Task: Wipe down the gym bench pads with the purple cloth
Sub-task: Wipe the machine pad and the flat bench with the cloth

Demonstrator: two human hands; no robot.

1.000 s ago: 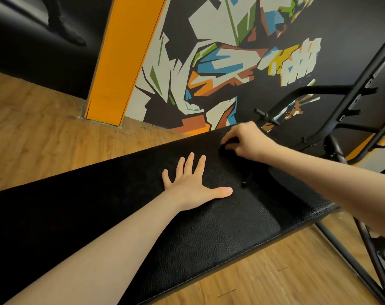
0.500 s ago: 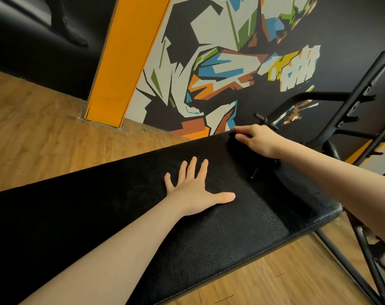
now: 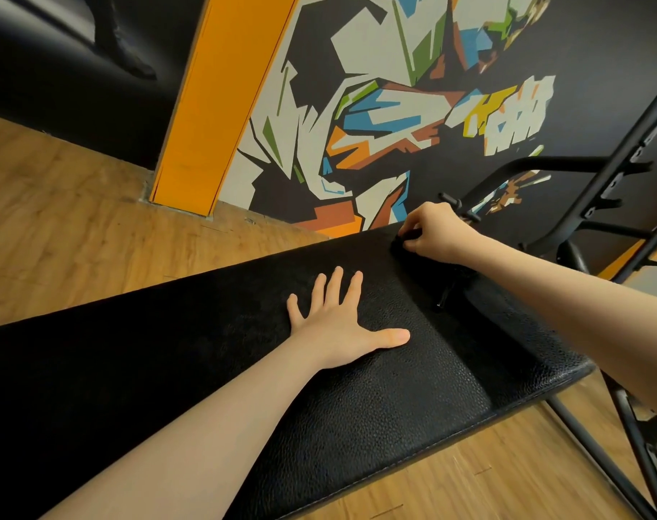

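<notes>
My left hand [image 3: 340, 324] lies spread flat on the bench pad [image 3: 375, 407], while my right hand [image 3: 434, 232] pinches something dark at its far edge.

black padded desk [image 3: 357, 407] on wood floor [image 3: 75, 227], left hand [image 3: 338, 328] flat mid-pad, right hand [image 3: 437, 234] curled at its far edge

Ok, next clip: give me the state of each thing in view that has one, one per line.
left hand: flat on the pad, fingers spread and straight.
right hand: fingers curled at the pad's far edge, pinching something dark; what it is cannot be told.
bench pad: lying level, both hands on it.
purple cloth: not visible as such.
black rack: standing beside the bench, untouched.
</notes>
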